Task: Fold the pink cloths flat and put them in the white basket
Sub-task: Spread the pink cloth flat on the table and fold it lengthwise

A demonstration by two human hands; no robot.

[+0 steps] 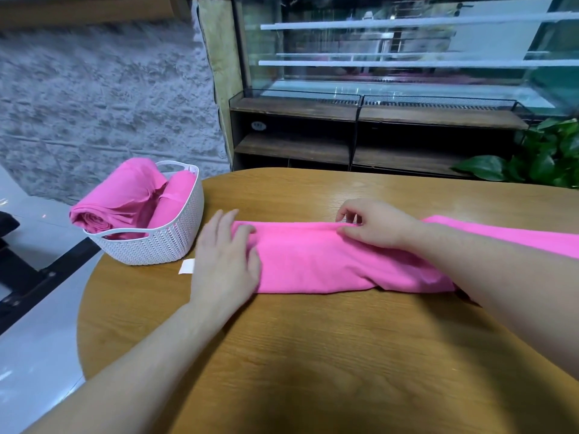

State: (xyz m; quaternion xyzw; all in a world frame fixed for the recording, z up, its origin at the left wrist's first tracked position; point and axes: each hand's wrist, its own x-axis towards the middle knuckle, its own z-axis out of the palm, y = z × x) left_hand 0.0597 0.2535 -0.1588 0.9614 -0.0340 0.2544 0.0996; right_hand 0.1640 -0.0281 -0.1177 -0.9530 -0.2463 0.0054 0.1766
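two hands: both on the one pink cloth (329, 264) that lies as a long folded band across the wooden tabletop (313, 355).
left hand (227, 261): fingers straight, palm pressing flat on the band's left end, holding nothing.
right hand (376, 225): fingertips curled, pinching the far folded edge near the middle.
loose end: the band's right part runs out of view past the right forearm; if left trailing, the next fold will likely come out skewed.
pinch risk: a grip on only the top layer could peel the fold open when lifted.
label (187, 266): small white tag just left of the left hand, which may end up showing outside the fold.
white basket (163, 245): at the tabletop's far left edge, holding two pink bundles (125, 195); one overhangs the rim, so a third could push it out or tip the basket off.
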